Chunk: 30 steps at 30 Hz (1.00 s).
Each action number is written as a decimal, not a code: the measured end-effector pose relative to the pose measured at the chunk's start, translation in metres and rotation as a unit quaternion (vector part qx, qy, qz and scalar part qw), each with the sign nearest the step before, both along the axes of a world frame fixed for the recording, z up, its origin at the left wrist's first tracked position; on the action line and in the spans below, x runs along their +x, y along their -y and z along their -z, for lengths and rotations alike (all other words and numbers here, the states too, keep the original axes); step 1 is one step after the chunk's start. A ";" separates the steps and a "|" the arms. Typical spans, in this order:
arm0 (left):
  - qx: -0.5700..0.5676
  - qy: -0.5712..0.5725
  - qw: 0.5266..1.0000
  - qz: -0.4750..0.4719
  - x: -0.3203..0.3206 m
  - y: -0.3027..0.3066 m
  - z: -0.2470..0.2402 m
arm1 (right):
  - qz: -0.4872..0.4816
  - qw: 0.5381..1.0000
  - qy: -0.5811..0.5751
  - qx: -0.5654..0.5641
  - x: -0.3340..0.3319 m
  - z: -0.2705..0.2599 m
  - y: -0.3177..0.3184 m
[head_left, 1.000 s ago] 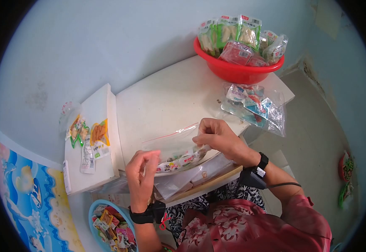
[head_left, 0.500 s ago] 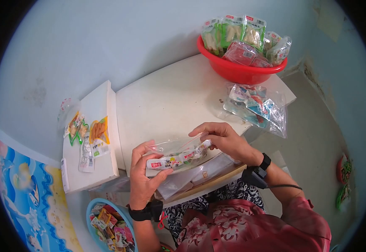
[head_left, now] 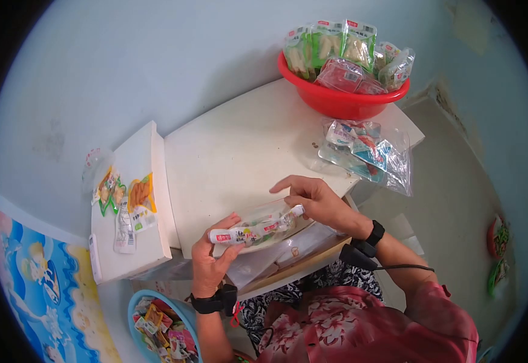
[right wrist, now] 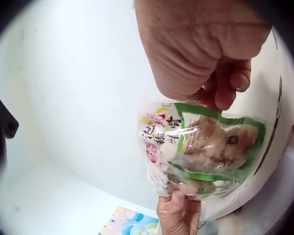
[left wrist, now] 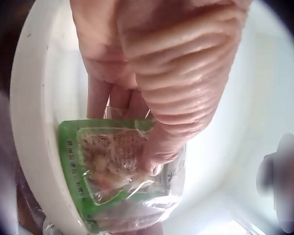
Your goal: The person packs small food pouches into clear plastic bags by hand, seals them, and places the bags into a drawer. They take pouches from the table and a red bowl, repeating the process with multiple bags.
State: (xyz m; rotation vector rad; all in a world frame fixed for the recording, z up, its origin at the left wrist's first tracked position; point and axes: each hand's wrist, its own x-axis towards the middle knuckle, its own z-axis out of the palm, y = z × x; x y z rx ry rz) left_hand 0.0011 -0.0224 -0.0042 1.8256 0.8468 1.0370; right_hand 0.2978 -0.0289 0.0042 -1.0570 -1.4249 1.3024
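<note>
Between the two hands, over the table's front edge, is a clear bag holding green-and-white food packets (head_left: 255, 232) (right wrist: 210, 142). The left hand (head_left: 210, 260) (left wrist: 161, 73) grips the bag's left end, its thumb across the front of a green-edged packet (left wrist: 112, 166) and its fingers behind. At the bag's right end, the right hand (head_left: 321, 202) (right wrist: 206, 54) has its thumb and curled fingers at the bag's upper edge, with the index finger extended to the left in the head view.
A red basin (head_left: 342, 106) of packets stands at the back right, with bagged packets (head_left: 367, 151) before it. Loose packets (head_left: 140, 199) lie on the left shelf. Below left is a blue basin (head_left: 182, 311) of snacks. An opened drawer (head_left: 312, 260) lies under the table edge.
The left hand has moved from the bag's upper side to grip its left end. The bag has tipped, its packets now showing closer together, and the right index finger has straightened.
</note>
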 end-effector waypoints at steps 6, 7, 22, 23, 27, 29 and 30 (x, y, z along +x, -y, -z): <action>-0.051 0.052 0.997 -0.030 0.003 0.004 0.013 | -0.018 0.981 0.042 0.189 0.006 0.012 0.004; -0.062 0.042 0.996 -0.045 0.002 0.006 0.012 | -0.053 0.986 0.029 0.154 0.012 0.010 0.009; -0.109 0.089 0.984 -0.114 0.021 0.016 0.016 | 0.094 0.930 0.260 0.243 -0.021 0.057 0.035; -0.105 0.086 0.984 -0.115 0.022 0.017 0.015 | 0.106 0.928 0.251 0.253 -0.023 0.060 0.034; -0.094 0.040 0.993 -0.060 0.016 0.027 0.010 | 0.095 0.934 0.248 0.238 -0.020 0.062 0.031; -0.077 0.066 0.994 -0.036 0.020 0.024 0.019 | 0.080 0.946 0.224 0.220 -0.016 0.056 0.032; -0.074 0.056 0.994 -0.051 0.023 0.027 0.016 | 0.070 0.953 0.211 0.206 -0.015 0.055 0.031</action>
